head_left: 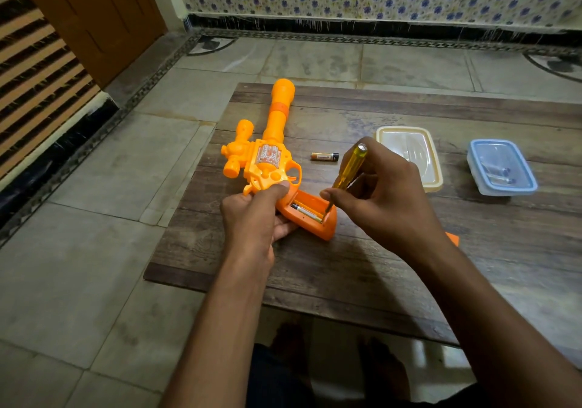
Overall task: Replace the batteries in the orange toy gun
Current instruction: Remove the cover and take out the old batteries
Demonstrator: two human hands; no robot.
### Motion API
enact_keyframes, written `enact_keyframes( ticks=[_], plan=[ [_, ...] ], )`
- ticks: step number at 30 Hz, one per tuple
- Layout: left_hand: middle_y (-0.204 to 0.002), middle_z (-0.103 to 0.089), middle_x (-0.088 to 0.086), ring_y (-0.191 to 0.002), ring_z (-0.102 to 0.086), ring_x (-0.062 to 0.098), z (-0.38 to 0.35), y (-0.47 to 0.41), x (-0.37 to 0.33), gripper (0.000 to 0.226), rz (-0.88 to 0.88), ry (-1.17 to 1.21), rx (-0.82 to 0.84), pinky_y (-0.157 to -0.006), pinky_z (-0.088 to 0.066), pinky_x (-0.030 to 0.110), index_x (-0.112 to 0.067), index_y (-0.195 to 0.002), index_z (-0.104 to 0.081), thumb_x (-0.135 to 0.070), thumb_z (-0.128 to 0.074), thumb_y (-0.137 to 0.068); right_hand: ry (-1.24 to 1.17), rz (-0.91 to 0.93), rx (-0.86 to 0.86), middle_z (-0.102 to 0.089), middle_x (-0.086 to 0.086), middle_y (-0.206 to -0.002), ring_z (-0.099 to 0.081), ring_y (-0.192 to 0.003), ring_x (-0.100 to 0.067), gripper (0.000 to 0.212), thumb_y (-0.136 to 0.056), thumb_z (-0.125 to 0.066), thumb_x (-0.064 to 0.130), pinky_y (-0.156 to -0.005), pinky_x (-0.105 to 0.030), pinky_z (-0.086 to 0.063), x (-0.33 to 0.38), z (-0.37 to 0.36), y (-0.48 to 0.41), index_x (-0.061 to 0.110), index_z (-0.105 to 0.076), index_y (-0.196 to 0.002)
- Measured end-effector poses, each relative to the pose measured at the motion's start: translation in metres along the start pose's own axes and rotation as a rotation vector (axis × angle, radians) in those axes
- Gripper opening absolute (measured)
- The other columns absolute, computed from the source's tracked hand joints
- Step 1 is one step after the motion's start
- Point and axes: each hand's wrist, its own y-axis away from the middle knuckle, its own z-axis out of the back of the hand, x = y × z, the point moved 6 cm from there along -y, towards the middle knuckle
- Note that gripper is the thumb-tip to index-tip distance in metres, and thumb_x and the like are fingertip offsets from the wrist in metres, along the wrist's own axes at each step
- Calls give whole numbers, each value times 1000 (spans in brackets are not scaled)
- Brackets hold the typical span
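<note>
The orange toy gun (267,146) lies on the low wooden table (362,259), barrel pointing away. Its grip compartment (310,212) is uncovered and shows a battery (305,211) inside. My left hand (255,215) grips the gun at the top of the grip. My right hand (382,196) holds a yellow-handled screwdriver (349,166), its tip down at the right end of the compartment beside the battery. A loose battery (324,156) lies on the table just beyond my right hand. An orange piece (453,238) peeks out behind my right wrist.
A clear lid with a cream rim (409,155) lies upside down at the table's middle right. A clear box with a blue rim (500,168) holding small dark items stands further right. Tiled floor (94,218) surrounds the table; a wall runs behind.
</note>
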Motion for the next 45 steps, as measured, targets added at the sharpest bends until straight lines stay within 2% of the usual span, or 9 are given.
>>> enact_keyframes(
  ticks=[6,13,17,25,28,32,37,42,45],
  plan=[
    [-92,-79,14,-82,-79,30,0,1,-1,10,-6,-8,6,-64,-65,42,-11,-91,-69,-7,-77,-87,14,-5,32,-67,1,-82,-68,-64,-7,39,-79,-88,24,-60,-34,-59,2,0,0,10,-58,-98],
    [-76,-79,9,-74,-79,27,0,0,-1,9,-8,5,24,-56,-63,39,-10,-86,-69,-5,-76,-87,27,-49,106,-72,1,-83,-75,-70,-11,41,-72,-93,21,-68,-45,-63,1,6,-1,14,-58,-92],
    [-79,-80,10,-75,-79,26,0,-2,1,9,5,0,25,-57,-63,39,-11,-89,-69,-7,-77,-87,36,-74,106,-74,-3,-85,-76,-74,-14,43,-69,-95,22,-70,-47,-63,-1,7,0,14,-57,-88],
    [-91,-79,15,-75,-79,28,2,-6,4,15,30,14,25,-57,-63,42,-9,-98,-67,-7,-77,-87,-145,-208,-29,-71,-15,-77,-76,-76,-27,47,-65,-97,16,-67,-52,-63,-23,6,7,2,-55,-81],
    [-97,-78,18,-76,-79,28,3,-8,4,20,55,40,20,-58,-63,44,-9,-104,-65,-7,-77,-87,-315,-236,-88,-72,-21,-78,-78,-77,-29,47,-65,-96,6,-66,-50,-65,-31,8,12,-2,-52,-80],
    [-102,-77,19,-77,-79,28,4,-9,4,25,68,51,23,-58,-64,45,-7,-110,-63,-7,-76,-88,-436,-249,-96,-74,-21,-80,-79,-78,-29,42,-68,-94,5,-64,-48,-65,-34,8,18,3,-53,-80],
    [-100,-77,21,-71,-79,27,0,-7,6,21,99,60,47,-51,-61,40,-7,-106,-63,-4,-74,-88,-735,-283,-195,-73,-24,-85,-78,-85,-36,38,-75,-86,-3,-75,-50,-65,-39,11,18,-8,-53,-92],
    [-102,-76,21,-73,-79,28,-2,-6,7,22,112,65,58,-53,-62,42,-7,-108,-62,-4,-73,-89,-867,-165,-248,-72,-12,-86,-74,-94,-41,14,-93,-70,3,-89,-56,-61,-29,10,11,8,-57,-97],
    [-99,-77,20,-72,-79,27,0,-7,7,22,105,69,54,-53,-62,42,-8,-106,-62,-4,-74,-88,-871,-33,-186,-64,-7,-76,-70,-79,-35,9,-102,-52,5,-77,-44,-61,-15,11,5,12,-56,-98]
  ],
)
